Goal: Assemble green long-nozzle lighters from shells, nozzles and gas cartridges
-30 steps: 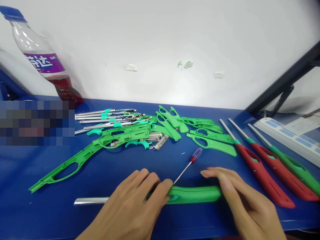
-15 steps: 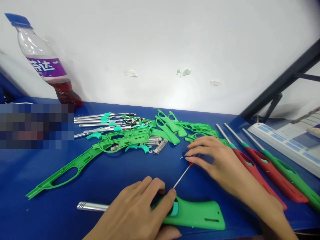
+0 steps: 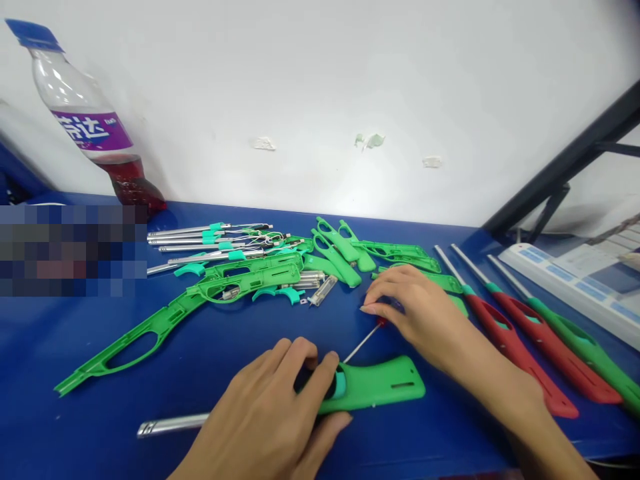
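Note:
My left hand is closed around a green utility lighter, which lies sideways at the front with its metal tube pointing left. A teal trigger shows beside my fingers. My right hand hovers low to the right, thumb and fingertips pinched together; whatever sits between them is too small or hidden to see. A screwdriver lies partly under this hand. Its thin shaft points at the lighter and my left index finger, while the red handle is mostly covered.
Open green lighter shells, metal tubes with wires and clear fuel tanks lie in a pile behind. Two red lighters and a green one line the right, near a white power strip. A drink bottle stands back left.
My left hand and the green lighter moved slightly up and left, the lighter's body tilting. My right fingers closed to a pinch where a tiny screw-like piece lay; that piece is no longer visible.

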Tool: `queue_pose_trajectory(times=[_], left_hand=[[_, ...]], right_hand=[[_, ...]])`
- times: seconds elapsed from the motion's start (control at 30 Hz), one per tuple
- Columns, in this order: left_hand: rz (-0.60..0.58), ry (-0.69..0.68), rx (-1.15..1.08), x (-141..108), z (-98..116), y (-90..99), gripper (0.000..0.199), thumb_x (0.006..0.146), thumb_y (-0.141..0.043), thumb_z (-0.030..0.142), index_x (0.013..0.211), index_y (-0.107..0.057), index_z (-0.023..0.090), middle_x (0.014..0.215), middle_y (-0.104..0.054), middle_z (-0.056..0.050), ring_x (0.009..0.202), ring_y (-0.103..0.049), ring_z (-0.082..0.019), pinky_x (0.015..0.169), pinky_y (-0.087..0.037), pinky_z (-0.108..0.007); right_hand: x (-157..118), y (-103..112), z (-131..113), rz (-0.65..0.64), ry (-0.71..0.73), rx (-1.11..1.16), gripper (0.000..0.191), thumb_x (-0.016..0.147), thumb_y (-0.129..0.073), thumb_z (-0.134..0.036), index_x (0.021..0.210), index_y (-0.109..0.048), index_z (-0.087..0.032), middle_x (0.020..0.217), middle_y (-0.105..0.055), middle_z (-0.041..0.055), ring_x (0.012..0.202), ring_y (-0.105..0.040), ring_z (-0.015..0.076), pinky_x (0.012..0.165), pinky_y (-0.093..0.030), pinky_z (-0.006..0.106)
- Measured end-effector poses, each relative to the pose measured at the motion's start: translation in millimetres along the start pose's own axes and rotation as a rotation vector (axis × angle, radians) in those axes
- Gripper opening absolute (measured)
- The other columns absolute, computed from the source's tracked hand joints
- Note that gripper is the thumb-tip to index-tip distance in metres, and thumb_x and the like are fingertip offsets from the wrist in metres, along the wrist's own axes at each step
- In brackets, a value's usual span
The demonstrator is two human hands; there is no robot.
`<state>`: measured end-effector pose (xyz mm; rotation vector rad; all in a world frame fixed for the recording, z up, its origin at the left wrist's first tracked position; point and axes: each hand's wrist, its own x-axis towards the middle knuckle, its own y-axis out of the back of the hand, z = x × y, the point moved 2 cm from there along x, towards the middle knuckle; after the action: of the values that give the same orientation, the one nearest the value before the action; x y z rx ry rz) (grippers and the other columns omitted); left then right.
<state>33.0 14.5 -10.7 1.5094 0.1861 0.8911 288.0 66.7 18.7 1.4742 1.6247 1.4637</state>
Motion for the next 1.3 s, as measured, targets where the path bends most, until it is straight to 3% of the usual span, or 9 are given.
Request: queue_pose_trajectory(times=[0.2,0.4,0.63,0.8,0.97,1.3], left_hand=[[-0.008,0.028,0.004,-0.9,-1.0,0.4,0.038,0.110,-0.051,0.040,0.143,-0.060,0.023,0.120,-0.071,-0.009,0.102,-0.072,-0.028,0.081,-0.065,-0.041],[0.007,0.014,0.030,-1.0,-2.8,-1.0,0.039,0.110,-0.050,0.041,0.142,-0.061,0.022,0.120,-0.070,-0.009,0.102,-0.072,-0.027,0.084,-0.066,-0.040],[-0.013,-0.004,0.058,-1.4,-2.6,-0.3,0.040,0.110,-0.050,0.040,0.144,-0.060,0.022,0.120,-0.071,-0.010,0.102,-0.074,-0.028,0.082,-0.067,-0.042],[0.004,0.006,0.072,-0.1,-2.3,-0.9,0.038,0.110,-0.049,0.039,0.143,-0.061,0.023,0.120,-0.071,-0.010,0.104,-0.074,-0.028,0.085,-0.066,-0.041],[-0.002,-0.011,0.064,1.0,-2.1,-1.4,0.038,0.110,-0.049,0.037,0.143,-0.060,0.022,0.120,-0.071,-0.010,0.103,-0.074,-0.027,0.084,-0.066,-0.040],[-0.001,-0.010,0.058,0.9,-2.4,-0.9,0.038,0.110,-0.049,0.037,0.143,-0.060,0.022,0.121,-0.071,-0.010,0.105,-0.074,-0.028,0.086,-0.067,-0.042]], right_hand=[[-3.2,3.1,-1.1,0.032,0.017,0.033,0.012,0.099,-0.073,-0.023,0.087,-0.073,-0.026,0.095,-0.078,0.0010,0.099,-0.068,0.0265,0.094,-0.053,0.044],[-23.8,16.2,0.8,0.175,0.009,0.076,0.011,0.107,-0.062,-0.033,0.102,-0.070,-0.028,0.105,-0.077,0.0009,0.105,-0.069,0.0236,0.094,-0.053,0.038],[-74.6,10.3,-3.7,0.313,-0.241,0.168,0.013,0.110,-0.056,-0.040,0.113,-0.065,-0.032,0.113,-0.073,-0.0025,0.107,-0.070,0.0170,0.092,-0.050,0.028],[-83.4,3.6,-15.0,0.281,-0.217,0.232,0.013,0.112,-0.051,-0.035,0.106,-0.061,-0.030,0.098,-0.069,-0.0054,0.090,-0.067,0.0118,0.080,-0.049,0.023],[-79.1,5.2,-24.1,0.193,-0.136,0.208,0.023,0.112,-0.048,-0.029,0.090,-0.054,-0.027,0.084,-0.059,-0.0048,0.075,-0.056,0.0125,0.070,-0.044,0.026],[-78.2,3.2,-23.2,0.175,-0.074,0.147,0.024,0.109,-0.051,-0.024,0.085,-0.053,-0.026,0.076,-0.059,-0.0048,0.068,-0.057,0.0130,0.068,-0.043,0.031]])
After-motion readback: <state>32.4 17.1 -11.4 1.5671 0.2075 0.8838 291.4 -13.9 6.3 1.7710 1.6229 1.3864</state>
